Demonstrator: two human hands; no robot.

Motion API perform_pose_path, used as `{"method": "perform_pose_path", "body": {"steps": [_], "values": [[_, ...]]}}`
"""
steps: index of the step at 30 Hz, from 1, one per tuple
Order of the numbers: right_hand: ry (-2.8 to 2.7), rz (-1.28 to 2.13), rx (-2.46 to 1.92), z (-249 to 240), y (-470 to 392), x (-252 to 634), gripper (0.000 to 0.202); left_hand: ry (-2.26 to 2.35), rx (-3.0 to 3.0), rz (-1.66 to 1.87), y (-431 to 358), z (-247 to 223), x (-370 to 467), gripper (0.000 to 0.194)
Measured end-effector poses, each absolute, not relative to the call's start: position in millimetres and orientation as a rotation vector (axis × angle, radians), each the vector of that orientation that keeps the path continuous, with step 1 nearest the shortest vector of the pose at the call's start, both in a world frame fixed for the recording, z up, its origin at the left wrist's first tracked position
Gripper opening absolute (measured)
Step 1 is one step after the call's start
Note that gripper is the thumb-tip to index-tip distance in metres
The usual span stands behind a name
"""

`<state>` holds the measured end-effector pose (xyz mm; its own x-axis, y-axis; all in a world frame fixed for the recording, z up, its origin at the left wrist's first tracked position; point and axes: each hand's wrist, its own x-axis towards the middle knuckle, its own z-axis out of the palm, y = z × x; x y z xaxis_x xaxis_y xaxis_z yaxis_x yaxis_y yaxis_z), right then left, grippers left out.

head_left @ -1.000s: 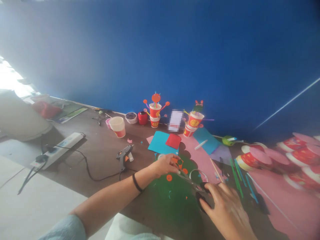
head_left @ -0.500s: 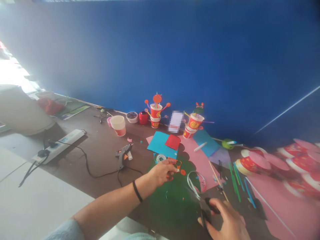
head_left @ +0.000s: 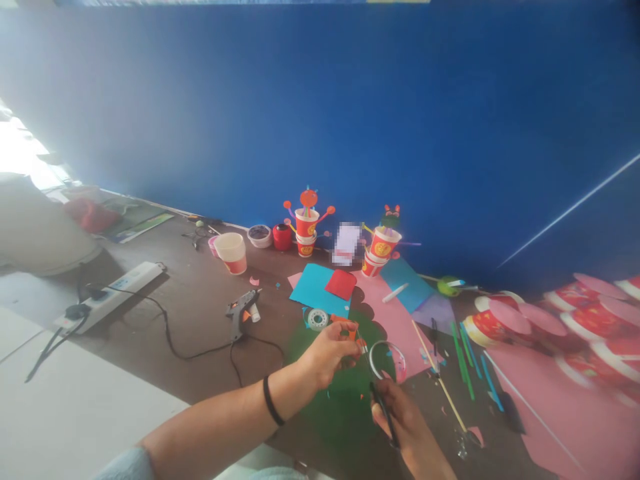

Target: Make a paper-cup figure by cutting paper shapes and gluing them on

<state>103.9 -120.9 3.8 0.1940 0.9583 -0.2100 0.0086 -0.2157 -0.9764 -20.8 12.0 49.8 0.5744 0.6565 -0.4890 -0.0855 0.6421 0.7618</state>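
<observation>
My left hand [head_left: 330,353] is closed in a pinch over the dark green paper sheet [head_left: 345,407]. At its fingertips is a small orange paper piece [head_left: 362,343] with a bit of white on it. My right hand [head_left: 400,420] grips a pair of scissors [head_left: 383,407] by the black handles. The blades point up toward the pinched piece and reach close to it; I cannot tell whether they touch. An orange paper scrap [head_left: 344,327] lies just behind my left fingers. Near it are a white tape roll [head_left: 318,319] and, right of the blades, a white ring [head_left: 387,345].
A glue gun [head_left: 242,313] with its cord and a power strip [head_left: 120,293] are on the left. Paper-cup figures [head_left: 307,223] [head_left: 385,243] stand at the back by the blue wall. Blue paper [head_left: 317,287], pink paper [head_left: 395,313], green sticks [head_left: 465,367] and several decorated cups [head_left: 500,320] spread rightward.
My right hand has moved left and inward, bringing the scissors up to my left hand's fingertips. The orange paper piece now sits beside the blades. The view has shifted slightly.
</observation>
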Motion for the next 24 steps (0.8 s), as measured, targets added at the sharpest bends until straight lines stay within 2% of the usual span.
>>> {"method": "perform_pose_path", "body": {"steps": [24], "values": [[-0.969, 1.232, -1.480, 31.0, -120.0, 94.2, 0.043, 0.890, 0.783, 0.512, 5.9, 41.9, -13.7, 0.052]]}}
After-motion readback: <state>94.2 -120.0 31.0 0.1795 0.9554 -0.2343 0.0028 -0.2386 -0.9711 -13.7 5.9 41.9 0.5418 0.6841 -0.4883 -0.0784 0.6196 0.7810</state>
